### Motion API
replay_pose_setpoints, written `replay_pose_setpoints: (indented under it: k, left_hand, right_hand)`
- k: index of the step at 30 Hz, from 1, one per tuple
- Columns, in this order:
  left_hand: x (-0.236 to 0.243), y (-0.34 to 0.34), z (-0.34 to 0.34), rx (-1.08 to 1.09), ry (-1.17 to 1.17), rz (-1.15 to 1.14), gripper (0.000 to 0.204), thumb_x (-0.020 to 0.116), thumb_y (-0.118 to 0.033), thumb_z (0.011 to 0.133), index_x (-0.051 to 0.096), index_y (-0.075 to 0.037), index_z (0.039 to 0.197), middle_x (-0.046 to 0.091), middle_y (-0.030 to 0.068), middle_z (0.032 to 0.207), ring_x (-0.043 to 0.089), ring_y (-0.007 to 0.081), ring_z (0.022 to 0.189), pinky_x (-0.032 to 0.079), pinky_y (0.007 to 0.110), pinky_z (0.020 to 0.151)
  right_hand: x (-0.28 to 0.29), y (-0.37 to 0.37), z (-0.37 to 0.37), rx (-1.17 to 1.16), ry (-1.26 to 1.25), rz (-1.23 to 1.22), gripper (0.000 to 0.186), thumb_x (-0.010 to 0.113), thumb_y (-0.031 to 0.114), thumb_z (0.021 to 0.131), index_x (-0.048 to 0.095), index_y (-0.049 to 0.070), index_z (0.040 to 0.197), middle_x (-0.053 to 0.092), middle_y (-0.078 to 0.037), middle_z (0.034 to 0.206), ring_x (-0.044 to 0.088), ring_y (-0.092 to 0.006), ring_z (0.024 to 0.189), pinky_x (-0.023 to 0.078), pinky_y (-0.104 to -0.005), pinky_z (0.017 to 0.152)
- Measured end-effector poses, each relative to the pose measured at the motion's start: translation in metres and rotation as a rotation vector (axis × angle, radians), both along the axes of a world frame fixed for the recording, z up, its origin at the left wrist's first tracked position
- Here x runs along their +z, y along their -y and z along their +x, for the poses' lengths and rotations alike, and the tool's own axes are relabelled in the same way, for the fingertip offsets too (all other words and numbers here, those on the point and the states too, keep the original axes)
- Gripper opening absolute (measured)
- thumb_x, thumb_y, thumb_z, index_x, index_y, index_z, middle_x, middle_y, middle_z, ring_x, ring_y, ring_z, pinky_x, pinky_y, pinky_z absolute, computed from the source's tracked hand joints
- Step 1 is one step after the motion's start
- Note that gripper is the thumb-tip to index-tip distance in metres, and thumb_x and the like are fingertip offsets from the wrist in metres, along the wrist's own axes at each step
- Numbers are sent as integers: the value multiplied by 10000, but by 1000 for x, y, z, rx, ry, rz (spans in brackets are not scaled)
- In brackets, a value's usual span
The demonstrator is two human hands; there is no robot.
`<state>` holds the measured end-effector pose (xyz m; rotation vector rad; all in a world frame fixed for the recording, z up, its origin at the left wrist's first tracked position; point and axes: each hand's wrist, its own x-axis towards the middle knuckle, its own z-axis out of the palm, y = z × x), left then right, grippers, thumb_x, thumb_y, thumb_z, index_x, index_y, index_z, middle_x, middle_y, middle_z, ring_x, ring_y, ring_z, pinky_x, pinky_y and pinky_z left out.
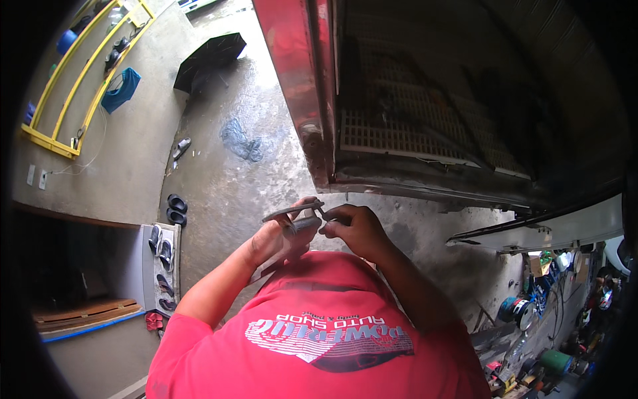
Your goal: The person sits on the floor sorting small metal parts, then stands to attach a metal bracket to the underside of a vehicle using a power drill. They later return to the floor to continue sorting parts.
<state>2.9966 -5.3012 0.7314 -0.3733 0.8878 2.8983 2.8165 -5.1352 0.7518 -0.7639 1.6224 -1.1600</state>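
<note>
In front of my chest, my left hand [269, 238] is closed around a grey metal part [282, 213]. It looks like a flat bar with a rounded left end, and a thicker grey rounded piece [304, 225] sits just under it. My right hand [359, 229] is at the part's right end, thumb and forefinger bent together around a small rod-like bit [321, 213] that sticks out there. The fingertips partly hide what they pinch, and I cannot make out its kind.
Ahead to the right stands a red vehicle body [302, 100] with a dark opening and a pale grille [412, 136]. A black umbrella [209, 60] and crumpled plastic [240, 141] lie on the wet floor. Slippers [176, 209] sit left; cluttered tools [555, 359] lie right.
</note>
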Motion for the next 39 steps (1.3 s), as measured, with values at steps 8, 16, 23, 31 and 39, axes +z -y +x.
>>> replay_pose_setpoints:
  k: [8, 16, 23, 31, 39]
  left_hand:
    - [2, 6, -6, -142, 156, -602, 938, 730, -423, 912, 212, -149, 1645, 557, 97, 1353, 557, 158, 1108, 455, 301, 974]
    - [-13, 14, -16, -211, 205, -737, 763, 638, -308, 999, 250, -162, 1639, 607, 98, 1252, 567, 161, 1101, 458, 331, 991]
    - [-18, 17, -25, -284, 213, -817, 727, 617, -250, 1013, 212, -209, 1615, 623, 124, 1245, 585, 180, 1094, 465, 342, 976]
    - [-2, 5, -49, -359, 295, -921, 759, 649, -216, 998, 207, -168, 1613, 652, 133, 1184, 585, 177, 1088, 472, 348, 961]
    - [-9, 12, -60, -172, 394, -808, 762, 623, -214, 1013, 204, -161, 1647, 656, 67, 1192, 574, 127, 1048, 466, 294, 944]
  right_hand:
    - [-31, 0, 6, -214, 386, -42, 228, 639, 34, 935, 689, -102, 1110, 748, -166, 1027, 749, -220, 939, 601, -312, 874]
    - [-61, 11, 17, -299, 584, -64, 266, 549, 95, 1000, 654, -98, 1151, 715, -158, 1074, 730, -219, 973, 601, -330, 910]
    - [-67, 8, 13, -307, 697, -85, 279, 497, 112, 1025, 629, -89, 1167, 695, -148, 1082, 724, -211, 954, 605, -343, 894]
    - [-66, 4, -17, -174, 453, 22, 289, 535, 143, 1015, 614, -62, 1202, 699, -161, 1088, 730, -211, 905, 623, -343, 773]
    - [-96, 37, -35, -178, 489, -83, 280, 613, 86, 980, 605, 12, 1249, 696, -136, 1077, 729, -208, 896, 626, -353, 740]
